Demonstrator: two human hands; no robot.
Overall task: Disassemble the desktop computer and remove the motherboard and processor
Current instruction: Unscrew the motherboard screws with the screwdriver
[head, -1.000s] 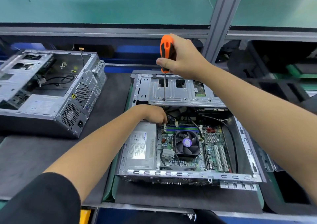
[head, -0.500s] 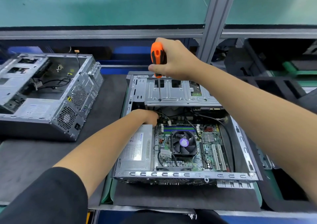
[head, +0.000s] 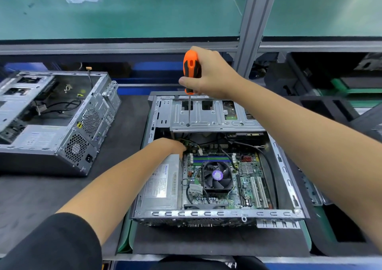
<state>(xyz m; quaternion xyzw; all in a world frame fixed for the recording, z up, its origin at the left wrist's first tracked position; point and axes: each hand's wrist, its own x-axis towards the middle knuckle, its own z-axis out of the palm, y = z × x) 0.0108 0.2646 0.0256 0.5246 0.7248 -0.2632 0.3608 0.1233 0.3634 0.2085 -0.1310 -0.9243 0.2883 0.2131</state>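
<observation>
An open desktop case (head: 219,215) lies in front of me on a dark mat. Inside it sits the green motherboard (head: 246,185) with a black cooler fan (head: 217,175) over the processor, and a silver power supply (head: 163,185) to its left. My right hand (head: 208,75) grips an orange and black screwdriver (head: 191,71) upright, its tip on a screw at the front left of the metal drive cage (head: 208,114). My left hand (head: 169,145) reaches into the case behind the power supply, beside the cables; its fingers are hidden.
A second opened case (head: 51,120) lies at the left on the same mat. A green shelf (head: 124,15) with a grey upright post (head: 254,25) runs across the back. Black foam trays (head: 330,96) stand at the right.
My right hand and the screwdriver have stayed on the drive cage screw. My left hand has stayed inside the case by the cables. My head shifted slightly.
</observation>
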